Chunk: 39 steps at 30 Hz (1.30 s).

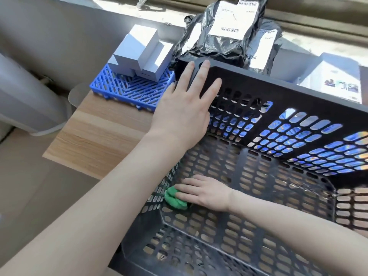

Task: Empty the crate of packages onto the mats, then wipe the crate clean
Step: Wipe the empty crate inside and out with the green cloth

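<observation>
White labels with barcodes sit on the black bags, but the print is too blurred to read anything from here.

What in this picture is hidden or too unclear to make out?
Head view only:
- Labels on the black mailer bags: print too small and blurred to read.
- Green cloth: mostly covered by the right hand.
- Box at far right: partly hidden behind the crate rim and glare.
- Crate's right and near sides: cut off by the frame edges.
- Left hand: palm hidden, pressed on the crate corner.
</observation>
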Tool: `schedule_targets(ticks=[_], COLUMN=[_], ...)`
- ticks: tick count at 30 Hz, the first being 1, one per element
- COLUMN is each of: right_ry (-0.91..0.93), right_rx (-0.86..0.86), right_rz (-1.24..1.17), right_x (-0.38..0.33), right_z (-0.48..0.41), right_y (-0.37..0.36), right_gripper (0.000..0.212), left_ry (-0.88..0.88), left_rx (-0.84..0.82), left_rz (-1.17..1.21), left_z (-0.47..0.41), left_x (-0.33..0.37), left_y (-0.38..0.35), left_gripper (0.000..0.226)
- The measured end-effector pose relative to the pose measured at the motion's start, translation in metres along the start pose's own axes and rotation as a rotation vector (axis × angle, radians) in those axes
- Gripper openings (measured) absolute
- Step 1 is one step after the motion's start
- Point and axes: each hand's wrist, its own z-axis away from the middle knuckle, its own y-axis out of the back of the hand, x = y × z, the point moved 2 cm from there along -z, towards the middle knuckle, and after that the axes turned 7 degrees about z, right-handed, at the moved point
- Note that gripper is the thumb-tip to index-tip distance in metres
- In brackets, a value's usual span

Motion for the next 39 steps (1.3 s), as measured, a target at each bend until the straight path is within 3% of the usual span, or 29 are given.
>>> schedule_targets(ticks=[3, 6, 9, 17, 22, 28, 36, 39], right_ry=[-0.209, -0.552, -0.774, -0.917, -0.721, -0.790, -1.093, -1.130], right_rx=[0.006, -0.003, 0.023, 0.185, 0.065, -0.051, 0.056, 0.100], right_rz=[0.088, 0.151, 0.199, 0.093, 0.234, 0.359, 0.136, 0.098], right_x=[0.045, 0.093, 0.103, 0.076, 0.084, 0.079, 0.070, 0.070], right_z=[0.000, 0.012, 0.011, -0.030, 0.017, 0.117, 0.041, 0.026], right_y=[0.004, 0.010, 0.010, -0.008, -0.006, 0.025, -0.005, -0.009], right_gripper=[0.035, 0.036, 0.036, 0.033, 0.030, 0.038, 0.040, 0.039], left_ry=[0.005, 0.007, 0.006, 0.019, 0.023, 0.028, 0.015, 0.001], left_rx=[0.007, 0.013, 0.016, 0.059, 0.054, 0.050, 0.062, 0.077], left_rz=[0.009, 0.022, 0.044, 0.080, 0.100, 0.114, 0.092, 0.072], left_z=[0.000, 0.001, 0.001, 0.001, 0.001, 0.001, 0.000, -0.001], left_x=[0.000, 0.001, 0.001, 0.000, 0.000, 0.000, -0.001, -0.002], left_y=[0.001, 0.002, 0.002, 0.004, 0.004, 0.004, 0.002, 0.001], left_gripper=[0.066, 0.065, 0.063, 0.060, 0.060, 0.061, 0.060, 0.060])
